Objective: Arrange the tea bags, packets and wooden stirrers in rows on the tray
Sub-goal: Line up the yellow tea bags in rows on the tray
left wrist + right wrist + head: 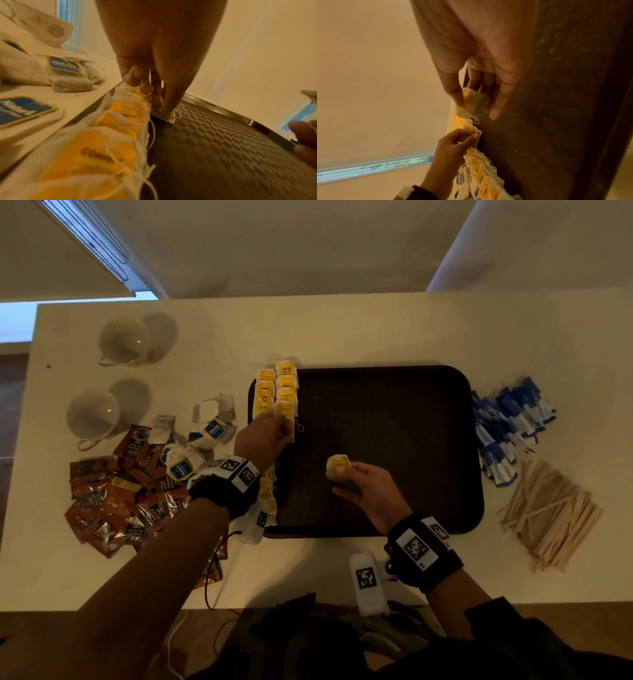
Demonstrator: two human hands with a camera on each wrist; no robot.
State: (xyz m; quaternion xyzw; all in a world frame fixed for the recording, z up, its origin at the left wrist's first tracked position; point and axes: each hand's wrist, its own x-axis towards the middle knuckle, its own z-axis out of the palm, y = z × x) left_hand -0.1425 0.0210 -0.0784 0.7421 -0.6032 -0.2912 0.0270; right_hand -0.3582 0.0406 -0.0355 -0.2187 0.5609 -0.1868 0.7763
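Note:
A dark tray [394, 422] lies in the middle of the table. Yellow-tagged tea bags [275, 388] stand in two short columns along its left edge. My left hand [284, 426] pinches the nearest bag of the right column [286, 409], and its corner [170, 118] touches the tray floor [223, 148]. More yellow bags [120, 121] run along the left rim under my wrist. My right hand [342, 474] pinches one yellow tea bag [338, 464] between thumb and fingers [458, 94], above the tray's middle. Blue packets [510, 433] and wooden stirrers [551, 515] lie right of the tray.
Red-brown packets [116, 494] and white tea bags with blue tags [205, 440] are heaped left of the tray. Two white cups [123, 340] [92, 416] lie at the far left. The table's front edge is close to my body.

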